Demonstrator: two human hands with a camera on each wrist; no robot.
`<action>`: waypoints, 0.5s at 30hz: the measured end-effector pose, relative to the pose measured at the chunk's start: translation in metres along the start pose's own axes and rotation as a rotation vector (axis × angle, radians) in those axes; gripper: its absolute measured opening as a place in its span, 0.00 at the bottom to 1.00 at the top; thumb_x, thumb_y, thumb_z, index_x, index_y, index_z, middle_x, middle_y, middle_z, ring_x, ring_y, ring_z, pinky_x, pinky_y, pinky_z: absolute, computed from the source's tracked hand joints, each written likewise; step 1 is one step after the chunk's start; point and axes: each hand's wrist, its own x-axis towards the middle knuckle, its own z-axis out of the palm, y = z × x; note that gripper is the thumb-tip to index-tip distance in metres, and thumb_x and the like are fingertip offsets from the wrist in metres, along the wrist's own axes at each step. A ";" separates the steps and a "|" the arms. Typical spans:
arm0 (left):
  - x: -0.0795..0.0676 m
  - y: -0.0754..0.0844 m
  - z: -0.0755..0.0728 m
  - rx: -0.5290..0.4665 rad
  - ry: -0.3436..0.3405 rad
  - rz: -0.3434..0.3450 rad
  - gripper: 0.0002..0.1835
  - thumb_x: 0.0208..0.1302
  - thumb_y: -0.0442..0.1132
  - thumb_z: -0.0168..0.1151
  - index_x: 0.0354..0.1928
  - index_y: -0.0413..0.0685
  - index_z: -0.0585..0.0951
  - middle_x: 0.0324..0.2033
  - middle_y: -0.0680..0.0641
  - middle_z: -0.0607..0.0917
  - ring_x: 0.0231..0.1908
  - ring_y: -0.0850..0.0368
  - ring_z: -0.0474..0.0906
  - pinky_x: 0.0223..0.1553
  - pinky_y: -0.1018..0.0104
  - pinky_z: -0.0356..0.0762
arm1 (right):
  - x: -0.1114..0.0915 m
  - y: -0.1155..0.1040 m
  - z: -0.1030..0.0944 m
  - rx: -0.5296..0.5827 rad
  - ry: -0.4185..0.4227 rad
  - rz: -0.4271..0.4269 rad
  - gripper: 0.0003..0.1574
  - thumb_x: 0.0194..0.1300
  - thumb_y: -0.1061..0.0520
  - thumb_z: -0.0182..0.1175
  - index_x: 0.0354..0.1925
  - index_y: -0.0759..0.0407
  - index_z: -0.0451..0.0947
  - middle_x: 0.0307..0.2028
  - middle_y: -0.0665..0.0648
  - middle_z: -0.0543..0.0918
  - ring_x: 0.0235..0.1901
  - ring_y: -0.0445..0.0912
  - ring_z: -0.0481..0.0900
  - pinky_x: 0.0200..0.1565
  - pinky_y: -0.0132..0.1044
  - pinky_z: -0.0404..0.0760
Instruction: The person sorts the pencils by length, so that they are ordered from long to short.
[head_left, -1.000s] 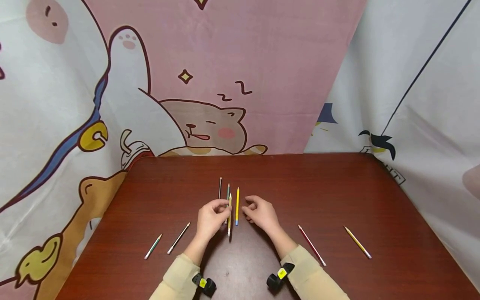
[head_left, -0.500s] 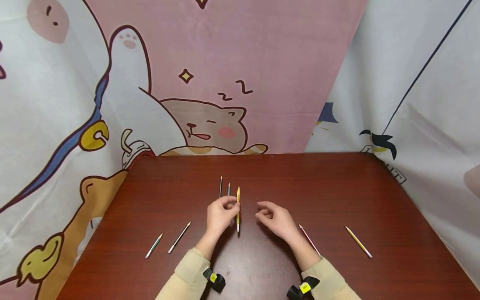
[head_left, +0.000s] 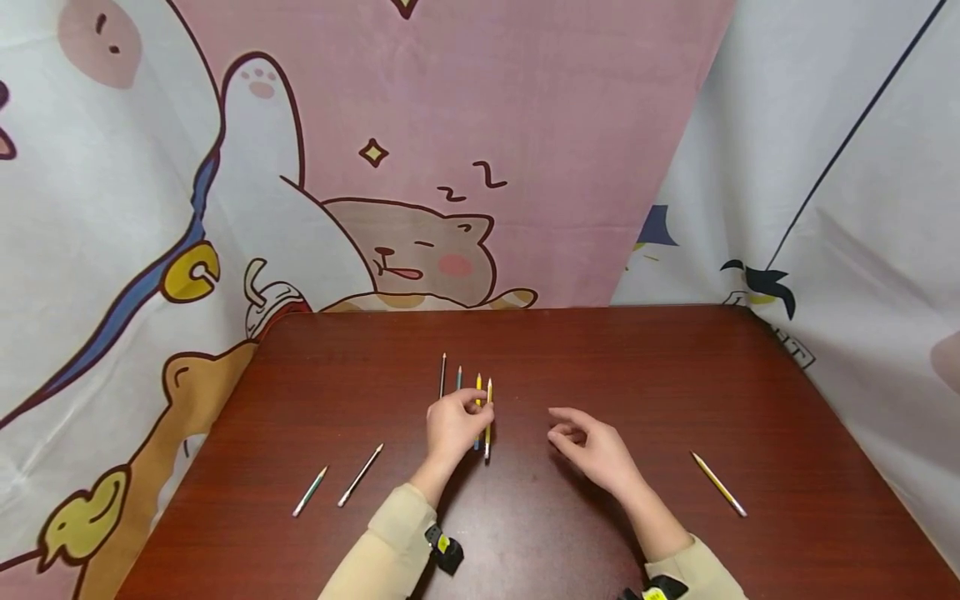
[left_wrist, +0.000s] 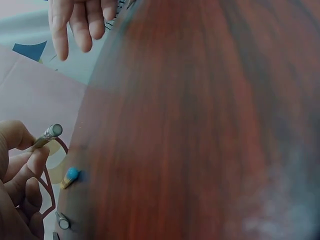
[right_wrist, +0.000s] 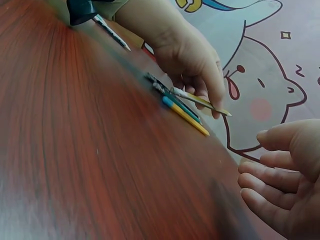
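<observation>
Over the table (head_left: 600,358), a yellow pencil (head_left: 488,438) is pinched between left fingers (head_left: 481,416)

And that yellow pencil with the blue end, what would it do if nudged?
The yellow pencil looks straight and slim, so probably stiff and light. It may roll easily, since the table appears smooth and slightly shiny. Nudged toward the green pencil alongside, it would likely bump it.

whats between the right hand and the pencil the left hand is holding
Just bare table: in the head view, nothing lies between the right hand and the pencil pinched in the left hand.
</observation>
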 end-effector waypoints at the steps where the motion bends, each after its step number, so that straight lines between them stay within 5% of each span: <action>1: 0.001 0.001 0.001 0.009 -0.001 0.009 0.08 0.49 0.40 0.70 0.34 0.53 0.90 0.18 0.60 0.83 0.22 0.65 0.79 0.36 0.58 0.76 | -0.001 0.002 -0.002 -0.006 0.002 -0.009 0.23 0.63 0.60 0.68 0.57 0.62 0.79 0.37 0.51 0.87 0.38 0.49 0.85 0.40 0.40 0.82; 7: 0.003 0.004 0.004 0.047 -0.025 0.005 0.09 0.49 0.41 0.69 0.36 0.54 0.90 0.19 0.60 0.84 0.25 0.63 0.81 0.44 0.53 0.71 | -0.007 0.008 -0.010 -0.032 0.008 -0.056 0.23 0.63 0.61 0.68 0.56 0.62 0.80 0.37 0.47 0.86 0.38 0.46 0.84 0.41 0.40 0.82; 15: 0.007 0.005 0.011 0.151 -0.024 0.007 0.09 0.50 0.44 0.69 0.35 0.55 0.90 0.21 0.62 0.85 0.30 0.58 0.79 0.40 0.56 0.68 | -0.016 0.013 -0.020 -0.053 0.017 -0.072 0.23 0.63 0.61 0.68 0.56 0.62 0.79 0.37 0.47 0.86 0.37 0.44 0.83 0.40 0.40 0.82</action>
